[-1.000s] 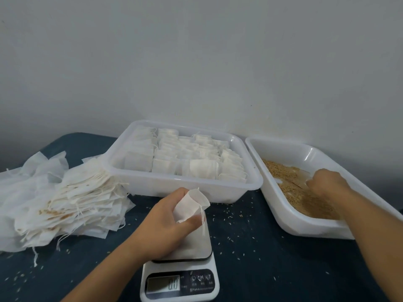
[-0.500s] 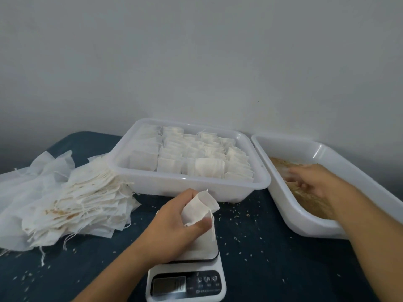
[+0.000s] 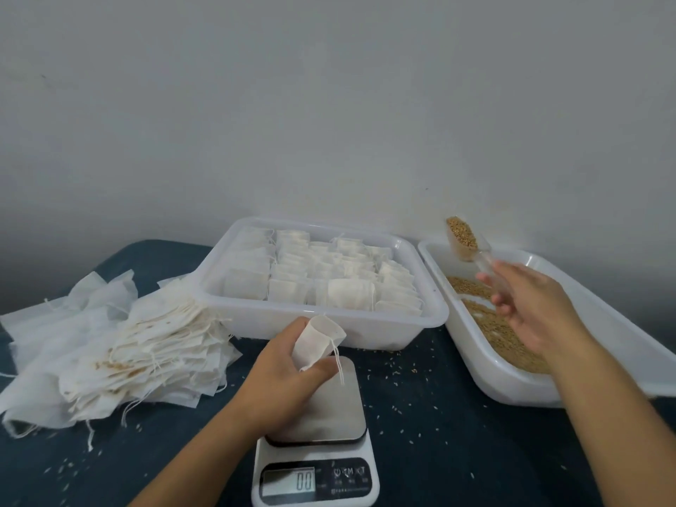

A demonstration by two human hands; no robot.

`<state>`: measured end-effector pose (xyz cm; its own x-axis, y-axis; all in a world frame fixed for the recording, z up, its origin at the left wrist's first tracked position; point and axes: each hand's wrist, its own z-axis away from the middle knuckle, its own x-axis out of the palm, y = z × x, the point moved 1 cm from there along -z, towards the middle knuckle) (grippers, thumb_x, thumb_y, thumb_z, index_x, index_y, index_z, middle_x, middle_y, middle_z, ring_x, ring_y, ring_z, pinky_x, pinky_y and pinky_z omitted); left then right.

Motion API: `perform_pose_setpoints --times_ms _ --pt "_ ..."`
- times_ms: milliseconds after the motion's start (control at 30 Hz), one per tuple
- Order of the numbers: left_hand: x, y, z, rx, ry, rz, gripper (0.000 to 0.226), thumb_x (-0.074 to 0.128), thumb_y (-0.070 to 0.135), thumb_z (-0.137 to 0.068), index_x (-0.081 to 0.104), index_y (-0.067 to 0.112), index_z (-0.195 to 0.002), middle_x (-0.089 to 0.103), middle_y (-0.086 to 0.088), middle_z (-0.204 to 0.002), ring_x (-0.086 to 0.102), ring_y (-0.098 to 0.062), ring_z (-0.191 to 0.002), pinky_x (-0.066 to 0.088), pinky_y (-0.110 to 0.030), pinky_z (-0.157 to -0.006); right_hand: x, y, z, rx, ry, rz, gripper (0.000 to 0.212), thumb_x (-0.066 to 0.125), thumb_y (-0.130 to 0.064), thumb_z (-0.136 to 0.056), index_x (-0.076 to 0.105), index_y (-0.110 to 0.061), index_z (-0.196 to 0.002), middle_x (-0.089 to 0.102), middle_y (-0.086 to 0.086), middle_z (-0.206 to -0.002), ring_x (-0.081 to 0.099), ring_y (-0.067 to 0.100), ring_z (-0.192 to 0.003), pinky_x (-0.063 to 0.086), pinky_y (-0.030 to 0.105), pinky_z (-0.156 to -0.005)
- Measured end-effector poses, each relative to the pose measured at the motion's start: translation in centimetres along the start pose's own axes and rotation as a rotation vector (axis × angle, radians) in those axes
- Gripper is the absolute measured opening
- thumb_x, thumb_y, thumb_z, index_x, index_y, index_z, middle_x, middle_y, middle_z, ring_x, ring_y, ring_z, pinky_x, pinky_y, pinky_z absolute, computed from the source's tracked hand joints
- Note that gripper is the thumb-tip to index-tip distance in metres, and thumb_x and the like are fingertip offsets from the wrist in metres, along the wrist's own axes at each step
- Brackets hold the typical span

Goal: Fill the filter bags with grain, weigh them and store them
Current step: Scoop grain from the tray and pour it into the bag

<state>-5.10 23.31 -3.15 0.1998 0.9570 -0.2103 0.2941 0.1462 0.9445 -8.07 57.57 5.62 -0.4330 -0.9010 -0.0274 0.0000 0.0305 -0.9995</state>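
Note:
My left hand (image 3: 281, 375) grips an empty white filter bag (image 3: 317, 340) with its mouth held open, just above the steel platform of the digital scale (image 3: 331, 408). The scale's display reads zero. My right hand (image 3: 530, 309) holds a clear plastic scoop (image 3: 464, 238) heaped with brown grain, raised over the white grain tray (image 3: 486, 364) on the right. Grain (image 3: 501, 331) covers that tray's bottom. Behind the scale a white storage tray (image 3: 329, 322) holds rows of several filled bags.
A heap of empty filter bags (image 3: 146, 345) with drawstrings lies on the dark cloth at the left. Loose grains are scattered on the cloth around the scale. A grey wall rises close behind both trays.
My right hand has lifted out of the grain tray with the scoop, now full and raised. My left hand keeps the open bag in the same place above the scale.

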Motion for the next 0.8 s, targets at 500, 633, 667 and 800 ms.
perform_pose_setpoints --times_ms 500,633,667,800 --pt "-2.1 -1.1 -0.9 -0.057 0.109 -0.081 0.029 0.071 0.05 -0.071 0.063 0.042 -0.097 0.07 0.013 -0.087 0.063 0.002 -0.071 0.047 -0.01 -0.06 3.6 -1.8 5.7 0.009 -0.664 0.385 0.039 0.078 -0.037 -0.07 0.081 -0.026 -0.107 0.077 0.019 -0.095 0.049 0.012 -0.045 0.036 0.018 -0.04" --pt "-2.1 -0.9 -0.8 -0.038 0.085 -0.104 0.022 0.074 0.041 -0.077 0.061 0.046 -0.094 0.069 0.021 -0.084 0.063 0.004 -0.072 0.044 -0.007 -0.061 3.1 -3.5 5.9 -0.013 -0.684 0.475 0.038 0.079 -0.038 -0.07 0.081 -0.028 -0.107 0.077 0.018 -0.097 0.048 0.012 -0.045 0.037 0.017 -0.04" --pt "-2.0 -0.8 -0.7 -0.035 0.078 -0.104 0.021 0.074 0.038 -0.079 0.061 0.047 -0.093 0.069 0.022 -0.083 0.062 0.004 -0.071 0.044 -0.007 -0.061 3.0 -4.0 6.0 -0.029 -0.699 0.512 0.038 0.078 -0.038 -0.071 0.081 -0.029 -0.108 0.077 0.016 -0.097 0.048 0.011 -0.045 0.037 0.017 -0.041" --pt "-1.9 -0.7 -0.5 -0.004 0.052 -0.101 0.02 0.073 0.039 -0.079 0.062 0.039 -0.095 0.068 0.016 -0.087 0.061 0.001 -0.073 0.046 -0.011 -0.065 3.1 -5.6 6.2 -0.055 -0.748 0.636 0.036 0.077 -0.04 -0.074 0.08 -0.034 -0.109 0.078 0.014 -0.096 0.049 0.011 -0.046 0.038 0.018 -0.041"
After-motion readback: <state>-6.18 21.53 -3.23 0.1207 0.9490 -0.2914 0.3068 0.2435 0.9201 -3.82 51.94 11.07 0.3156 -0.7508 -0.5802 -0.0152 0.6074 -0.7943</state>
